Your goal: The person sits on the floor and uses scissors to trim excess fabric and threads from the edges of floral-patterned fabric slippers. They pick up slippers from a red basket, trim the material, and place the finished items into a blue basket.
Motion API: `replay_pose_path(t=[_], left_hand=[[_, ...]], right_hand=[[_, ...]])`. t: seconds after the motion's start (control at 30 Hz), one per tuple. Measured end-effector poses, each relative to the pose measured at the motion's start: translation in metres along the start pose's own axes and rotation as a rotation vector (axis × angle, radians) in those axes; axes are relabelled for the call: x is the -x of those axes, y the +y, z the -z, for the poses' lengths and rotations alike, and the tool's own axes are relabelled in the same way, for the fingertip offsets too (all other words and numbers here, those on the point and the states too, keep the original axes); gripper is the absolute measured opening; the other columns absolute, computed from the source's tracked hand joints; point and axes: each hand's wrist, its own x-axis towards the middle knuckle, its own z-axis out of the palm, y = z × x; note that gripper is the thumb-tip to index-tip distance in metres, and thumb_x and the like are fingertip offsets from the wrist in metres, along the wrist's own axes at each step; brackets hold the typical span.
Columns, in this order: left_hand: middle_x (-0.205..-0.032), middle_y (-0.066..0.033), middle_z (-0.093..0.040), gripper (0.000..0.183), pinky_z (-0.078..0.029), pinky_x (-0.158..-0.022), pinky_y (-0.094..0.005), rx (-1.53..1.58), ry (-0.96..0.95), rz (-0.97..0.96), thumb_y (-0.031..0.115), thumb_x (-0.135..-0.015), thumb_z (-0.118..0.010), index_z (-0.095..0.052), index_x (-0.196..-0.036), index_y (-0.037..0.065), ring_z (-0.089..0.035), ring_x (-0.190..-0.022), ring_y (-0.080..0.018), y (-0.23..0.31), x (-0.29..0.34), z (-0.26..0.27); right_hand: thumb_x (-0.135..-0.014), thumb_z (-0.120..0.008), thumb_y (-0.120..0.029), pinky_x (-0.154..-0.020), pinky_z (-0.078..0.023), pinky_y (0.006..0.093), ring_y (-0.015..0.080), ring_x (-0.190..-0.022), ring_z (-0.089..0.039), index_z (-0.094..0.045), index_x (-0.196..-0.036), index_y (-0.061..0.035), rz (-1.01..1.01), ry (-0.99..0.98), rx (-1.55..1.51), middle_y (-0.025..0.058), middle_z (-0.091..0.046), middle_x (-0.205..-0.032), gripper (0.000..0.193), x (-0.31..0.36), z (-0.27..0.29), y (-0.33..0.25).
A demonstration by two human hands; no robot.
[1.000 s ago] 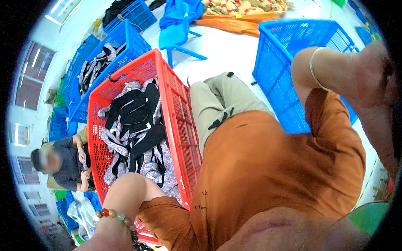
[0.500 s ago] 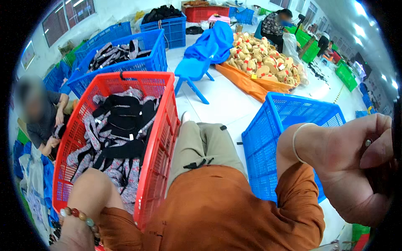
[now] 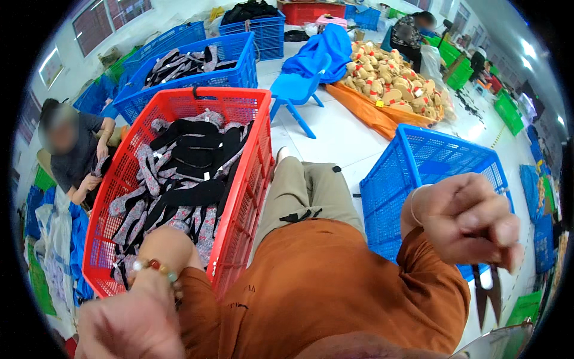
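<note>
My right hand (image 3: pixel 469 218) is raised at the right with its fingers curled round a pair of scissors (image 3: pixel 487 296), whose two dark blades point down and stand slightly apart. Beneath that hand is a blue plastic crate (image 3: pixel 388 191). At the lower left my left hand (image 3: pixel 131 326), below a beaded bracelet, is smeared by motion and its fingers cannot be made out. The nearest thing to it is a red crate (image 3: pixel 242 197) holding a heap of black and grey-patterned fabric pieces (image 3: pixel 191 152).
A person (image 3: pixel 75 146) handles dark fabric beside the red crate. Behind it stands a blue crate (image 3: pixel 209 78) of similar pieces. Ahead are a blue plastic chair (image 3: pixel 296 90) and a pile of tan slippers (image 3: pixel 394 84) on orange sheeting. Another person (image 3: pixel 412 36) sits beyond.
My right hand has moved left and away from the right edge, bringing the scissors into sight. The left hand has come into view at the lower left. The whole view has shifted slightly.
</note>
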Motion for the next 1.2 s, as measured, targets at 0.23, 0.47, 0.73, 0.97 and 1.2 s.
replay_pose_path(t=[0.23, 0.47, 0.73, 0.97, 1.2], left_hand=[[-0.086, -0.0003, -0.048, 0.013, -0.038, -0.055, -0.0247, -0.042, 0.332, 0.366, 0.013, -0.078, -0.059, -0.060, -0.091, 0.013, -0.046, -0.073, -0.0157, 0.005, 0.024, -0.022], [-0.078, -0.0127, -0.053, 0.020, -0.047, -0.061, -0.0316, 0.135, -0.016, 0.547, 0.029, -0.092, -0.044, -0.055, -0.084, 0.013, -0.052, -0.067, -0.0237, -0.011, 0.032, -0.013], [-0.086, -0.0179, -0.062, 0.020, -0.051, -0.060, -0.0321, 0.495, -0.098, 0.663, 0.032, -0.087, -0.052, -0.064, -0.092, 0.017, -0.060, -0.070, -0.0284, -0.029, 0.019, -0.028], [-0.081, -0.0027, -0.060, 0.027, -0.041, -0.062, -0.0282, 0.029, 0.100, 0.604, 0.042, -0.079, -0.057, -0.063, -0.087, 0.018, -0.056, -0.070, -0.0155, 0.005, 0.041, 0.022], [-0.080, 0.0102, -0.059, 0.025, -0.036, -0.062, -0.0244, 0.055, 0.023, 0.575, 0.045, -0.077, -0.058, -0.064, -0.083, 0.021, -0.053, -0.070, -0.0052, -0.002, 0.056, 0.047]], right_hand=[[-0.072, -0.063, 0.003, -0.048, -0.044, 0.0282, 0.0181, -0.050, -0.053, -0.054, -0.101, -0.0074, -0.273, -0.615, 0.030, 0.0142, -0.064, -0.091, 0.031, 0.077, -0.004, 0.031], [-0.073, -0.059, 0.004, -0.051, -0.048, 0.0271, 0.0205, -0.058, -0.062, -0.057, -0.095, -0.0057, -0.338, -0.708, 0.012, 0.0097, -0.065, -0.078, 0.024, 0.138, -0.028, 0.034], [-0.064, -0.064, 0.003, -0.049, -0.047, 0.0307, 0.0250, -0.061, -0.061, -0.058, -0.094, -0.0016, -0.407, -0.778, -0.168, 0.0123, -0.062, -0.077, 0.030, 0.170, -0.031, 0.050], [-0.078, -0.055, 0.002, -0.045, -0.040, 0.0262, 0.0171, -0.051, -0.054, -0.060, -0.092, -0.0041, -0.555, -0.825, 0.122, 0.0084, -0.060, -0.072, 0.016, 0.215, 0.008, 0.042], [-0.090, -0.051, -0.008, -0.046, -0.041, 0.0219, 0.0075, -0.050, -0.051, -0.060, -0.098, -0.0044, -1.193, -0.564, 0.267, 0.0044, -0.064, -0.076, 0.013, 0.265, 0.047, 0.030]])
